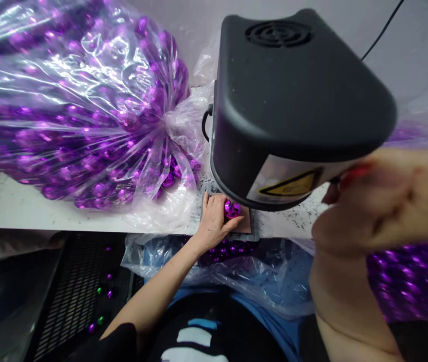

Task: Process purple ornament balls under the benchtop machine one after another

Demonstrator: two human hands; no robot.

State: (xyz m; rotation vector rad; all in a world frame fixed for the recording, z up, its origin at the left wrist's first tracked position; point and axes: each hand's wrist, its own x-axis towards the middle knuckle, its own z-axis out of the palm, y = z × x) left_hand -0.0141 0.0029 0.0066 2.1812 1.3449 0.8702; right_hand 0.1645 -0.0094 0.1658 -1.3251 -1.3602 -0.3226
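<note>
My left hand (214, 221) reaches under a black machine head (296, 100), its fingers and thumb closed around a small shiny purple mirror ball (232, 209). The ball sits over a brown square pad (244, 223) on a grey base at the table's edge. My right hand (383, 201) is raised close to the camera, at the right front of the machine, beside its label with a yellow warning triangle (292, 183). Motion smears its fingers, and a small red patch shows near their tips. Whether they grip anything cannot be made out.
A large clear bag of purple mirror balls (85, 115) lies on the white table (21, 206) at left. More purple balls (417, 286) are at lower right. Clear plastic sheeting (270, 271) covers my lap. A black crate (66, 291) stands below left. Dark flecks litter the tabletop.
</note>
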